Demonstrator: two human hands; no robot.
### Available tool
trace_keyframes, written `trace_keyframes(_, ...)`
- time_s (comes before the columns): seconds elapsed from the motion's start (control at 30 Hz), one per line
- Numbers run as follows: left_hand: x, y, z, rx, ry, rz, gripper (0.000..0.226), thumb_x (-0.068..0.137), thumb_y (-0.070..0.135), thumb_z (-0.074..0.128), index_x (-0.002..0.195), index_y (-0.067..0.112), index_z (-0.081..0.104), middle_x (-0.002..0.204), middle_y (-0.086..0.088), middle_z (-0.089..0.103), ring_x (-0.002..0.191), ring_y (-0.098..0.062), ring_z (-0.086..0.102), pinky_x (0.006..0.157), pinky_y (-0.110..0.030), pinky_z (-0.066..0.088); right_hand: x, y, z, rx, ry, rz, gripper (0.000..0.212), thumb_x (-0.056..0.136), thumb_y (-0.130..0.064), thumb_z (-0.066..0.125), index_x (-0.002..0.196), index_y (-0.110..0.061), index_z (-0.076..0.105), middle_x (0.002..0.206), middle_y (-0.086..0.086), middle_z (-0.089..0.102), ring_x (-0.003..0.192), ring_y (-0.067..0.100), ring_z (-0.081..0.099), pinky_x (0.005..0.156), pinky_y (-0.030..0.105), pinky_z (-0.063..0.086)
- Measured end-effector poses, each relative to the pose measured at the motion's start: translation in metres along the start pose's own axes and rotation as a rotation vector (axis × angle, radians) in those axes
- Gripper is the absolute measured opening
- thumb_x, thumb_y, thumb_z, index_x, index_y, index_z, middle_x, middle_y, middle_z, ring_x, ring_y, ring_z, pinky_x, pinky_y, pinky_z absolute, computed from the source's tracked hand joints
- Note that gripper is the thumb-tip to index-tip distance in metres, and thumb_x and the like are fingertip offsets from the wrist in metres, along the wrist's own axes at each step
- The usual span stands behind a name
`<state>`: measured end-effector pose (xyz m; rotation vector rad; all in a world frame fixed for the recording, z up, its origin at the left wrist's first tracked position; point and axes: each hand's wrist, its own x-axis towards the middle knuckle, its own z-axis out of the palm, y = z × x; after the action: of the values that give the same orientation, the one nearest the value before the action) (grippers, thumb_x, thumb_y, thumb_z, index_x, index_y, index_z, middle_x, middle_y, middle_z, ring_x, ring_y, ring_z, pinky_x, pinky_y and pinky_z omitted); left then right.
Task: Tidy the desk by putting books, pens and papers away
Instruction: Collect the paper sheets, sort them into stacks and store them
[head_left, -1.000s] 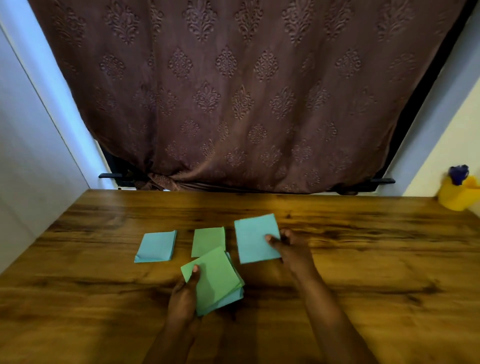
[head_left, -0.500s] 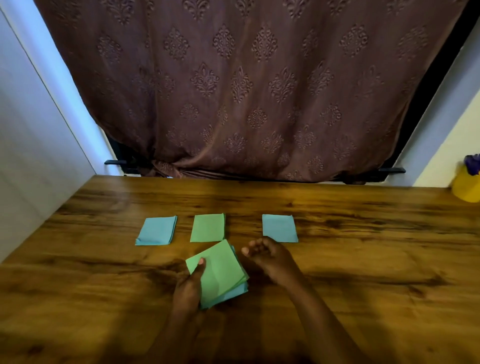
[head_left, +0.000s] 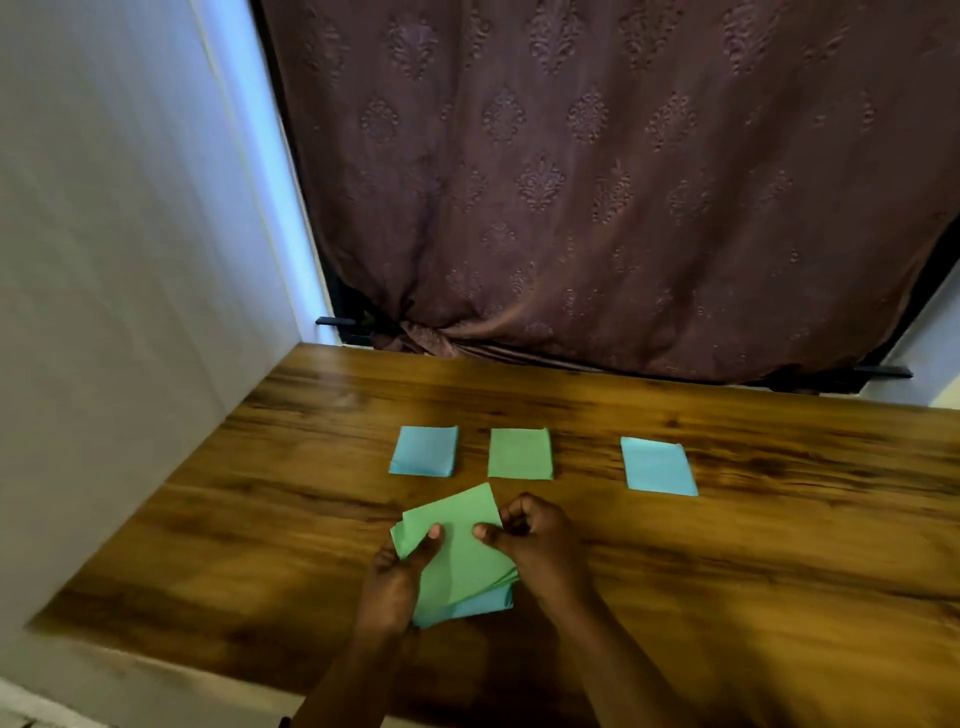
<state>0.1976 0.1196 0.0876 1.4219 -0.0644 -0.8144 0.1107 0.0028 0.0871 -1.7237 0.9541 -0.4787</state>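
Here, low in the centre of the frame, we are holding a stack (head_left: 460, 561) of small green and blue papers just above the desk (head_left: 753, 582). Our left hand (head_left: 392, 587) is cradling the stack from its lower-left side, fingers closed under it and the thumb pressing down on the top green sheet, which we judge is keeping the pile from sliding apart. Our right hand (head_left: 540, 540) is sitting at the stack's right edge, fingers curled in and the thumb lying on that same top sheet; it is looking like a pinch forming to peel the sheet off, though we cannot tell whether the fingers underneath are gripping it yet. The sheets are fanning slightly at the lower right, with blue ones showing beneath the green.

Further up the frame, three small piles are lying flat in a row on the desk, well apart from one another: a blue pile (head_left: 425, 451) at the left, a green pile (head_left: 519, 453) just right of it, and another blue pile (head_left: 657, 466) further right. We are reading this as sorting by colour, so the green sheet probably belongs on the green pile.

Beyond the desk, a brown patterned curtain (head_left: 597, 182) is hanging across the upper frame, with a pale wall (head_left: 114, 260) at the left.
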Motion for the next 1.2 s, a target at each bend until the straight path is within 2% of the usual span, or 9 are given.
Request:
trace_keyframes(0.1,-0.001,0.010,-0.034,0.029,-0.001,0.024,0.017,0.090,0.015,0.058,0.101,0.003,0.063,0.087,-0.012,0.069,0.063,-0.016,0.070,0.048,-0.022,0.053,-0.006,-0.012,0.022,0.014,-0.006,-0.020,0.023,0.078,-0.028,0.074,0.067,-0.018,0.057,0.070,0.002,0.064,0.067,0.018,0.061,0.064,0.035,0.048)
trace_keyframes(0.23,-0.002,0.013,-0.071,0.034,-0.008,0.006,0.037,0.080,0.029,0.064,0.111,0.009,0.063,0.104,-0.017,0.069,0.085,-0.034,0.068,0.057,-0.034,0.054,-0.021,-0.024,0.044,0.121,-0.083,0.015,0.012,0.088,-0.024,0.063,0.088,-0.013,0.069,0.089,0.006,0.072,0.080,0.016,0.067,0.077,0.038,0.054)
trace_keyframes(0.37,-0.006,0.023,-0.102,0.050,0.097,0.067,0.018,0.090,0.023,0.060,0.102,0.009,0.059,0.089,-0.011,0.065,0.071,-0.025,0.060,0.053,-0.030,0.045,-0.022,-0.037,0.052,0.297,0.019,0.059,0.008,0.090,-0.023,0.061,0.084,-0.022,0.066,0.093,0.005,0.071,0.088,0.019,0.067,0.079,0.039,0.054)
trace_keyframes(0.43,-0.002,0.030,-0.126,0.021,0.155,0.072,0.024,0.090,0.026,0.060,0.107,0.010,0.055,0.098,-0.018,0.063,0.071,-0.026,0.058,0.054,-0.031,0.045,-0.013,-0.042,0.055,0.347,0.079,0.103,0.006,0.089,-0.022,0.062,0.084,-0.021,0.065,0.097,0.006,0.070,0.092,0.022,0.066,0.074,0.035,0.053)
trace_keyframes(0.57,0.003,0.038,-0.167,-0.110,0.197,0.049,0.042,0.087,0.027,0.064,0.122,0.008,0.051,0.110,-0.021,0.061,0.087,-0.036,0.060,0.064,-0.040,0.052,0.001,-0.030,0.067,-0.160,0.097,0.199,0.038,0.087,-0.035,0.063,0.116,-0.012,0.056,0.120,0.010,0.061,0.108,0.026,0.059,0.087,0.038,0.051)
trace_keyframes(0.63,0.002,0.039,-0.173,-0.154,0.159,0.042,0.044,0.085,0.025,0.066,0.123,0.008,0.051,0.111,-0.021,0.061,0.096,-0.039,0.060,0.075,-0.047,0.053,-0.009,-0.027,0.071,-0.227,0.178,0.189,0.044,0.089,-0.034,0.060,0.125,-0.011,0.050,0.127,0.010,0.055,0.116,0.026,0.053,0.088,0.034,0.048)
trace_keyframes(0.87,-0.009,0.023,-0.120,-0.083,-0.002,0.037,0.015,0.087,0.021,0.064,0.100,0.017,0.060,0.100,-0.015,0.065,0.089,-0.035,0.062,0.072,-0.043,0.053,-0.061,-0.049,0.092,-0.005,-0.083,0.021,0.042,0.079,-0.039,0.071,0.111,-0.018,0.056,0.100,-0.008,0.058,0.093,0.010,0.057,0.066,0.017,0.045)
trace_keyframes(1.1,-0.013,0.010,-0.084,-0.093,-0.183,0.034,0.026,0.088,0.028,0.055,0.109,0.015,0.061,0.101,-0.014,0.068,0.088,-0.033,0.065,0.061,-0.037,0.058,-0.071,-0.028,0.055,0.158,0.166,0.027,0.026,0.079,-0.023,0.074,0.100,-0.022,0.057,0.102,-0.001,0.066,0.092,0.016,0.064,0.068,0.026,0.053)
trace_keyframes(1.2,-0.009,0.004,-0.078,-0.117,-0.176,-0.006,0.031,0.087,0.029,0.057,0.113,0.013,0.061,0.111,-0.018,0.067,0.096,-0.038,0.063,0.073,-0.044,0.055,-0.070,-0.021,0.029,0.276,0.243,0.028,0.018,0.080,-0.013,0.073,0.092,-0.019,0.060,0.096,0.004,0.069,0.088,0.020,0.066,0.064,0.025,0.054)
